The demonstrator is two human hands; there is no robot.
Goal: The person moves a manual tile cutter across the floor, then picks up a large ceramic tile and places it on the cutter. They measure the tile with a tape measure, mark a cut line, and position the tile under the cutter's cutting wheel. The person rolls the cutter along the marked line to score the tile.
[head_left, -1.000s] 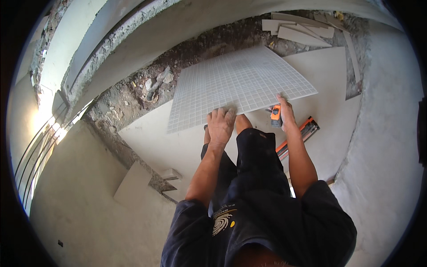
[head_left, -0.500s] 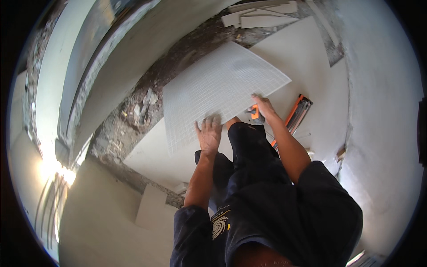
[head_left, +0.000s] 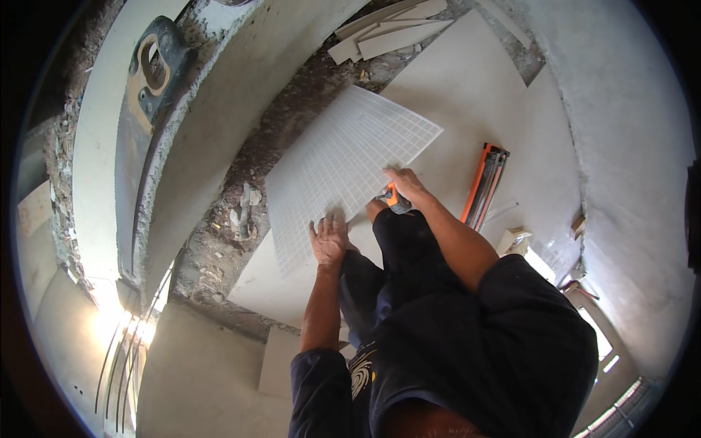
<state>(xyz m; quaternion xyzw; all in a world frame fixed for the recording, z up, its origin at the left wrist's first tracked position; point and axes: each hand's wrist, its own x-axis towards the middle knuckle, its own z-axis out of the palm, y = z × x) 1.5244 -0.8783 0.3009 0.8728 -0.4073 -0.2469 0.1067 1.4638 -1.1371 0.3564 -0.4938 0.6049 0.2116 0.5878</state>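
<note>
A large pale tile (head_left: 343, 171), gridded side up, is tilted in front of my knees, its lower left over a white board. My left hand (head_left: 330, 239) lies on its near edge, palm down with fingers spread. My right hand (head_left: 406, 184) grips the right part of that edge, fingers curled at the rim. Just below that hand is a small orange and black tool (head_left: 396, 198); whether the hand touches it I cannot tell. To the right, a long orange and black tile cutter (head_left: 485, 186) lies on the pale boards.
A handsaw (head_left: 150, 84) lies on the ledge at left. Pale offcut strips (head_left: 394, 29) are piled at the far end. Rubble and dirt (head_left: 208, 270) run along the left, beside a raised wall. A plastered wall (head_left: 621, 146) rises at right. Thin rods (head_left: 120, 372) stand at lower left.
My view has shifted, bringing the handsaw fully into sight. The tile and my right hand appear farther left, nearer my left hand. Both hands keep their places on the tile.
</note>
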